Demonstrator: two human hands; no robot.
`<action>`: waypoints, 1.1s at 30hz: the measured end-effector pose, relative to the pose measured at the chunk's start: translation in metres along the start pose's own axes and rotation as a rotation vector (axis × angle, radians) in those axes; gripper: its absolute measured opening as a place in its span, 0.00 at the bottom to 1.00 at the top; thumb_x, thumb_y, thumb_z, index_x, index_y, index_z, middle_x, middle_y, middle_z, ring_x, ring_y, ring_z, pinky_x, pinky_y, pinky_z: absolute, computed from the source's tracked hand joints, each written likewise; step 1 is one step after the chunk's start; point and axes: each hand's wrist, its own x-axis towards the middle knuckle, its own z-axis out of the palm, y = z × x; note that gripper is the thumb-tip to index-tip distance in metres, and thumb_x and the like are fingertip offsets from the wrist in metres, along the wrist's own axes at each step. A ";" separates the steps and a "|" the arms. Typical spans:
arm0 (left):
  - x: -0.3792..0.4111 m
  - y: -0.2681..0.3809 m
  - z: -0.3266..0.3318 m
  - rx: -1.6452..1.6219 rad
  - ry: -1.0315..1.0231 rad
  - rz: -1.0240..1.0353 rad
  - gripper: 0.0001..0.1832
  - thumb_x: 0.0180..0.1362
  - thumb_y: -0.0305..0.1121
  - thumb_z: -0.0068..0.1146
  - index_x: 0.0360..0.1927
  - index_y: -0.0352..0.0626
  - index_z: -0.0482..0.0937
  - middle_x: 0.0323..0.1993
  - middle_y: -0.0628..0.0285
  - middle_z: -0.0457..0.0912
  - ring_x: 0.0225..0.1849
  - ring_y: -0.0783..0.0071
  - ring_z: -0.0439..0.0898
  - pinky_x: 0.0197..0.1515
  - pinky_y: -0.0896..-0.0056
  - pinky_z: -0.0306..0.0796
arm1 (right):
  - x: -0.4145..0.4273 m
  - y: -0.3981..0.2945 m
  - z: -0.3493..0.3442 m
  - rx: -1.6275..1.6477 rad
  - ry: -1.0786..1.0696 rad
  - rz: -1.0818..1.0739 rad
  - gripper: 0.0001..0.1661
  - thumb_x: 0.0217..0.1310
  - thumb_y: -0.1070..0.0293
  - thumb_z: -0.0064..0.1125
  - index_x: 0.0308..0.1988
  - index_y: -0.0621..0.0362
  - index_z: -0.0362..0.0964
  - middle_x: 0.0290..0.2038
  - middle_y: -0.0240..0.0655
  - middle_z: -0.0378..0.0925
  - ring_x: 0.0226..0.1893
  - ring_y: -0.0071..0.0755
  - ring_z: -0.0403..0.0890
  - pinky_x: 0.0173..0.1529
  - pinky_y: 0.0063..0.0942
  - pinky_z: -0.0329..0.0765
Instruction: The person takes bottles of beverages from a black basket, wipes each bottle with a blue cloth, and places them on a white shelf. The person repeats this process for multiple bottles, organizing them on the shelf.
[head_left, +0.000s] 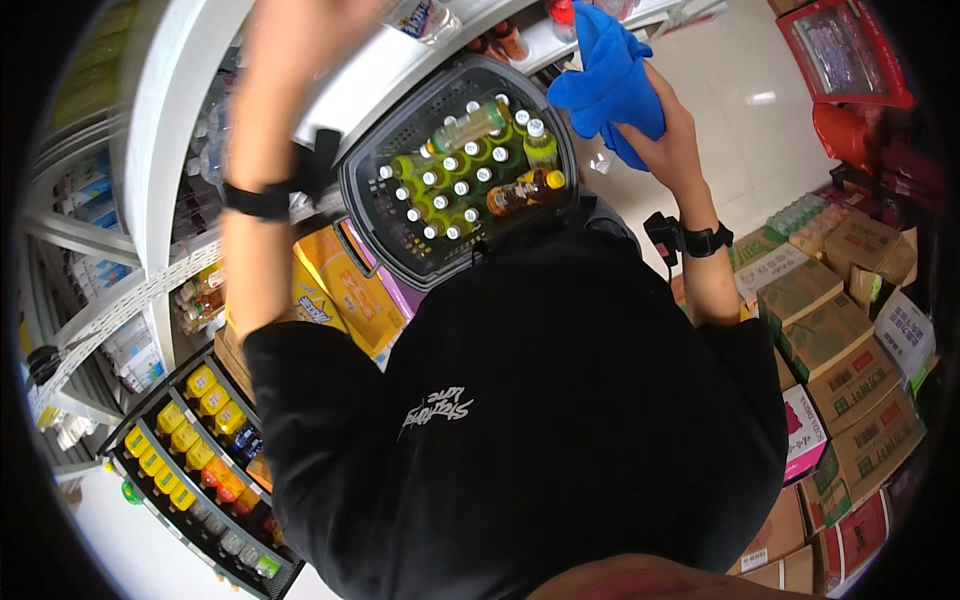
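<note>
My right hand (671, 146) grips a bunched blue cloth (619, 90) at the upper right of the head view, beside a dark plastic basket. At the top left, my left hand (322, 22) is raised near a white shelf; it is blurred and cut off by the frame, so its fingers and anything in them cannot be made out. Between my forearms stands the basket (442, 79), holding several upright green drink bottles (454, 184) with white caps. A clear green-labelled bottle (469, 129) lies across them. An amber bottle with a yellow cap (525, 193) lies at the basket's near right.
A white shelf (360, 75) with bottles runs along the top and left. Yellow cartons (352, 292) sit close to the basket's lower left. At lower left is a drinks rack (161, 420). Stacked cardboard boxes (817, 330) stand at right, beside the tiled floor (739, 97).
</note>
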 end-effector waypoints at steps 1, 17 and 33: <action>-0.022 -0.009 0.041 0.132 -0.096 0.210 0.10 0.64 0.32 0.67 0.46 0.43 0.85 0.39 0.59 0.88 0.40 0.62 0.87 0.45 0.67 0.80 | -0.004 0.005 0.003 -0.018 -0.012 0.044 0.46 0.56 0.77 0.70 0.72 0.59 0.61 0.63 0.51 0.77 0.62 0.49 0.80 0.64 0.40 0.76; -0.244 0.052 0.288 -0.382 -0.877 -0.246 0.22 0.60 0.41 0.64 0.56 0.47 0.77 0.56 0.52 0.80 0.60 0.50 0.78 0.59 0.53 0.74 | -0.003 0.000 0.038 -0.035 -0.152 0.153 0.45 0.55 0.75 0.73 0.71 0.56 0.64 0.64 0.51 0.76 0.62 0.53 0.80 0.63 0.41 0.78; -0.252 0.022 0.234 -0.489 -0.694 -0.396 0.20 0.60 0.37 0.67 0.52 0.40 0.77 0.48 0.46 0.83 0.52 0.43 0.82 0.54 0.49 0.76 | -0.005 -0.005 0.048 0.037 -0.205 0.136 0.45 0.58 0.73 0.72 0.72 0.56 0.62 0.62 0.51 0.78 0.62 0.48 0.81 0.64 0.41 0.77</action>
